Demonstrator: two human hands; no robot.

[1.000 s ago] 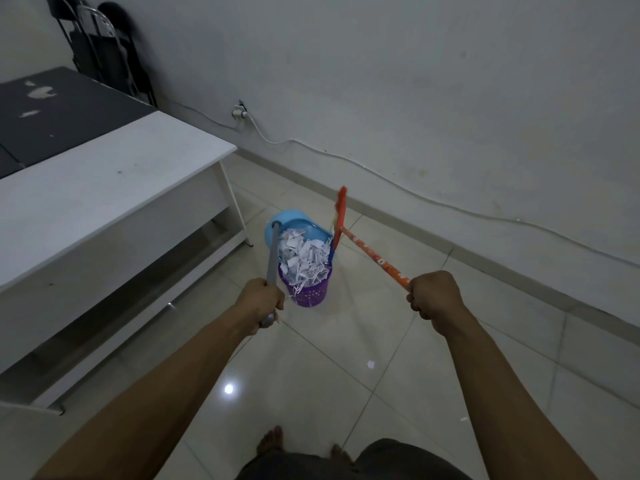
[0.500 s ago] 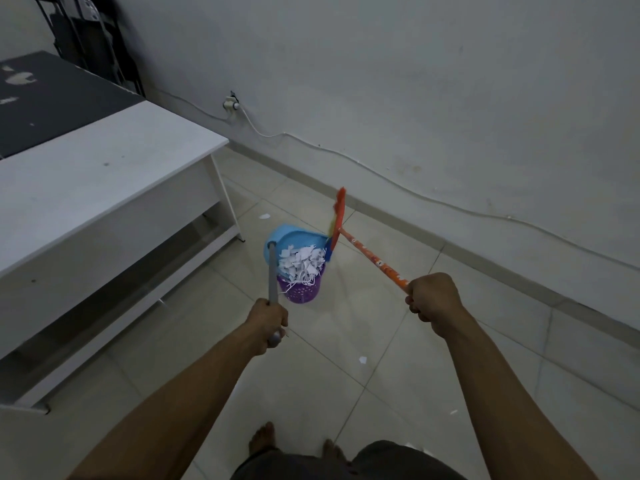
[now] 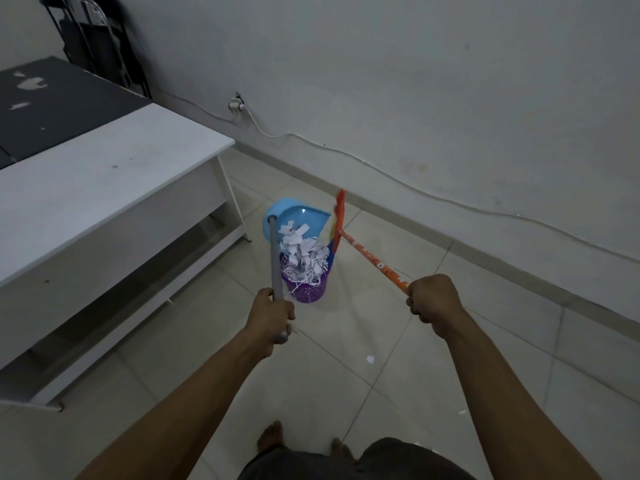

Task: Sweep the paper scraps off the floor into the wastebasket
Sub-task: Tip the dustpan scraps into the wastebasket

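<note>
A purple perforated wastebasket (image 3: 308, 289) stands on the tiled floor, heaped with white paper scraps (image 3: 303, 252). A blue dustpan (image 3: 294, 216) is tipped over its far rim, with scraps sliding from it. My left hand (image 3: 272, 315) grips the dustpan's grey handle (image 3: 275, 261). My right hand (image 3: 433, 301) grips the orange broom handle (image 3: 375, 263). The broom's red head (image 3: 337, 221) is pressed against the dustpan's right edge. One loose scrap (image 3: 370, 359) lies on the floor between my arms, and another small scrap (image 3: 462, 412) lies further right.
A white desk (image 3: 104, 181) stands close on the left, with a dark tabletop (image 3: 52, 98) behind it. A folding chair (image 3: 97, 39) leans in the corner. A white cable (image 3: 381, 168) runs along the wall from a socket (image 3: 237, 105). My bare feet (image 3: 272, 439) are below.
The dustpan has tipped more steeply over the basket and scraps are sliding out of it. The pile in the basket has grown taller. Both hands keep their grips.
</note>
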